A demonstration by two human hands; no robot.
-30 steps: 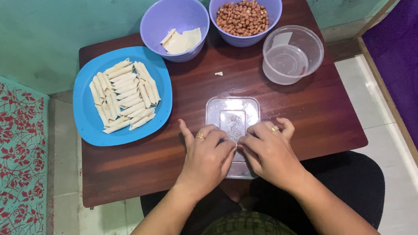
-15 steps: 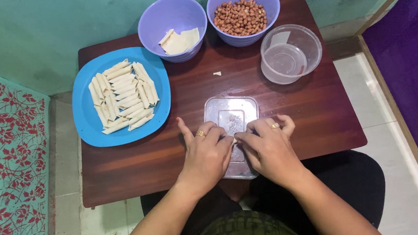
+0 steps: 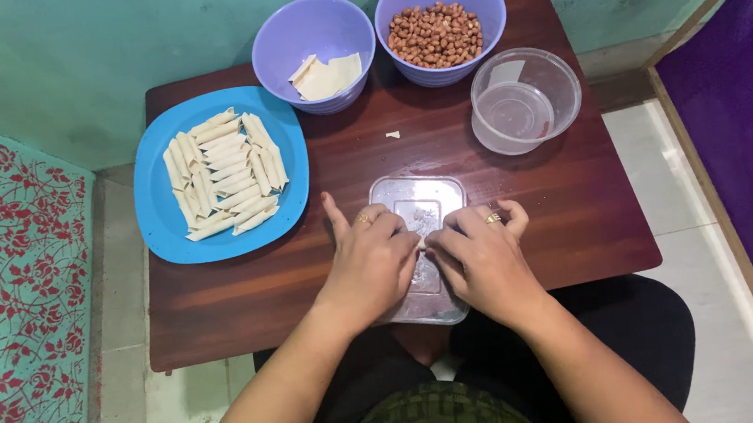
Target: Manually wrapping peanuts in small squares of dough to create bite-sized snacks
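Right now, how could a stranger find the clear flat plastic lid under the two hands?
On the dark brown wooden table, look at the near edge, in front of the person. The clear rectangular plastic lid lies under the left hand and right hand. Unlike the round bowls behind, it is flat.

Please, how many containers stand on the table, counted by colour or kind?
Purple bowls: 2, one with pale wrapper pieces, one with peanuts
Blue plate with rolled sticks: 1
Clear round tub: 1
Clear flat lid under the left hand and right hand: 1
Total: 5
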